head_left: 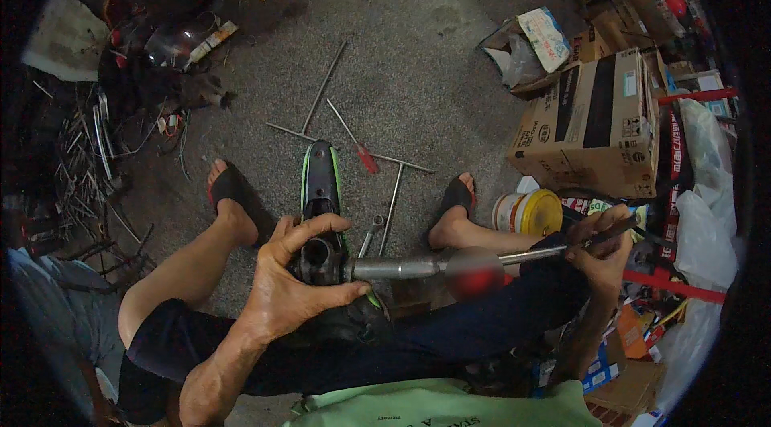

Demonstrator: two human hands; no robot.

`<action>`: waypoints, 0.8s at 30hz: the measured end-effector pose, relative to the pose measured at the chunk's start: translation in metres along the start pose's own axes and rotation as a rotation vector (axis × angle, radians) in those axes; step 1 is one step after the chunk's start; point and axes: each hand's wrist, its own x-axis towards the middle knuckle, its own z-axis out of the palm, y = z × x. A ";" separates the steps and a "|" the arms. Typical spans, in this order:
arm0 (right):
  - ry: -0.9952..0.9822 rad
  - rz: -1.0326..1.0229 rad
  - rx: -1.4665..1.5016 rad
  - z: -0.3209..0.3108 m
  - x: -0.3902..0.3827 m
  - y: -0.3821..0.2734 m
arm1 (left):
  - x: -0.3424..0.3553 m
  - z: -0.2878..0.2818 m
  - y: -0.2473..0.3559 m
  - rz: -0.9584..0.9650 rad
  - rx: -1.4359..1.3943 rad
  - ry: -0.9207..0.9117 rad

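Observation:
My left hand [297, 274] grips the dark metal joint [320, 254] of a long green-and-black part [320, 178], thumb and fingers curled about it. A silver cylinder [377, 269] extends rightward from this joint, with a thinner steel rod [522, 257] beyond it and a blurred red object [478, 284] just below. At the right, my right hand [602, 250] is closed on a dark handle [612, 230] at the rod's end; how these pieces join is hidden.
Two T-handle wrenches [321, 85] [393, 198], a red screwdriver [365, 158] and a combination wrench [372, 232] lie on the floor [418, 65]. Cardboard boxes [586, 138] and a yellow-lidded bucket [538, 214] crowd the right; metal scraps [88, 162] pile up left.

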 end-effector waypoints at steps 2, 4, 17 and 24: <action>-0.055 0.010 0.007 -0.004 -0.002 0.002 | 0.000 -0.003 0.001 0.014 0.015 -0.003; -0.093 0.046 -0.065 -0.012 -0.006 0.004 | 0.001 -0.003 0.001 0.048 0.057 -0.013; -0.380 0.350 -0.012 -0.026 -0.010 0.007 | -0.009 -0.002 0.012 0.169 0.187 -0.009; -0.445 0.514 0.040 -0.034 0.000 0.017 | -0.008 -0.010 0.024 0.318 0.295 0.003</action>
